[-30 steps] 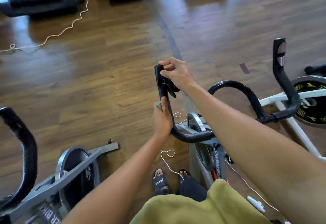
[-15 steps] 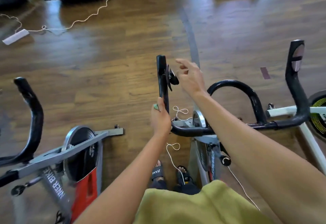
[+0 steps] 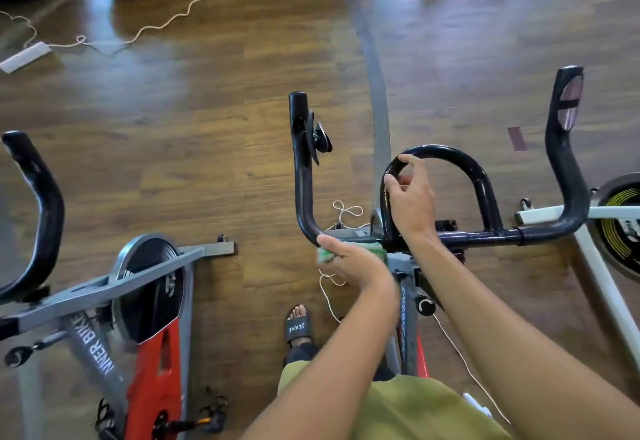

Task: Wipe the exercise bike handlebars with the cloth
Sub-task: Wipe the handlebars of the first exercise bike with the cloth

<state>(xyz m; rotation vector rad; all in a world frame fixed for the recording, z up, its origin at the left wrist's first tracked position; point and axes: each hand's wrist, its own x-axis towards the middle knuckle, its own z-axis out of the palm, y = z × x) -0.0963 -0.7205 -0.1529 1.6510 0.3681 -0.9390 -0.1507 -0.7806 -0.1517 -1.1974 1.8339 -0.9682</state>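
Your right hand (image 3: 412,200) has left the tip of the left upright and crossed to the curved centre loop of the black tubular metal handlebars (image 3: 301,190). Your left hand (image 3: 349,259) has slid from that upright down to the bend at its near end. The right hand's fingers and thumb are now curled round the loop's left side, gripping the tube just below its crown. The left hand's fingers wrap over the small green cloth (image 3: 325,255) and hold it against the bar where the bend meets the crossbar. Bits of cloth peek out on both sides of the hand.

The small black lever (image 3: 317,140) sits untouched near the left upright's far end. A thin white cord (image 3: 329,294) loops on the brown wooden plank floor (image 3: 207,128) beneath your left wrist. To the left stands a grey and red exercise bike (image 3: 152,353), well apart from your hands. Near you, a black slide sandal (image 3: 297,327) rests on the floor beside your olive-green garment (image 3: 398,412).
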